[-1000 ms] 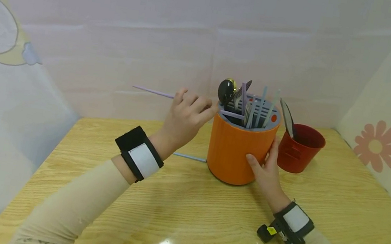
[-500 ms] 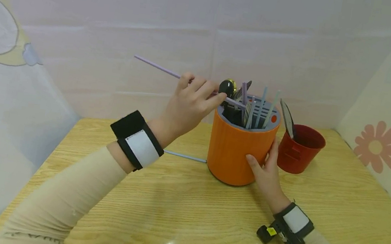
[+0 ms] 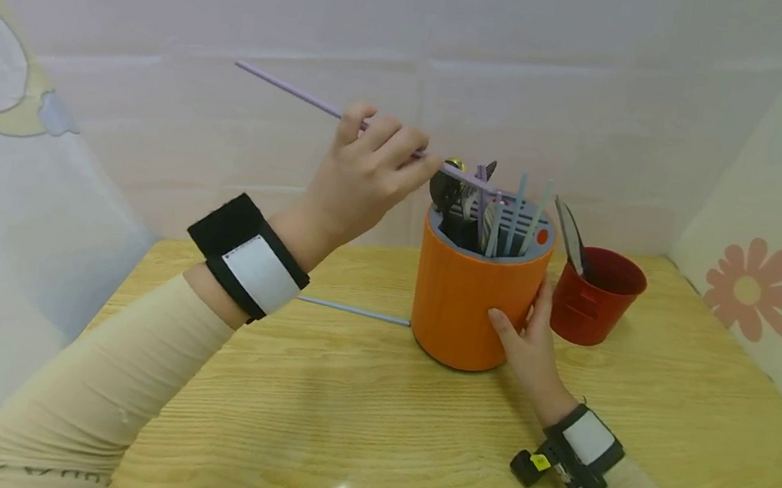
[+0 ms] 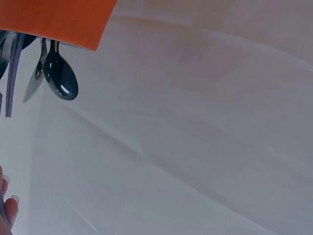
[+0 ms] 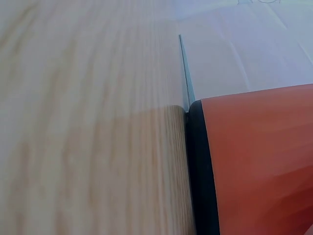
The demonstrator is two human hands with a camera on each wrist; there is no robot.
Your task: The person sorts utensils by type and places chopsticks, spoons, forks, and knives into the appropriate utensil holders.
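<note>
Left hand pinching purple chopstick above orange holder, long axis slanting up-left, lower tip hidden among utensils. Right hand cupping holder's side on table, fingertips partly hidden behind it.

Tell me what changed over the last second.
The left hand rose, lifting the purple chopstick it pinches; its far end tilted upward, its tip now above the orange holder. The right hand kept its hold on the holder; the red cup and blue chopstick stayed put.
</note>
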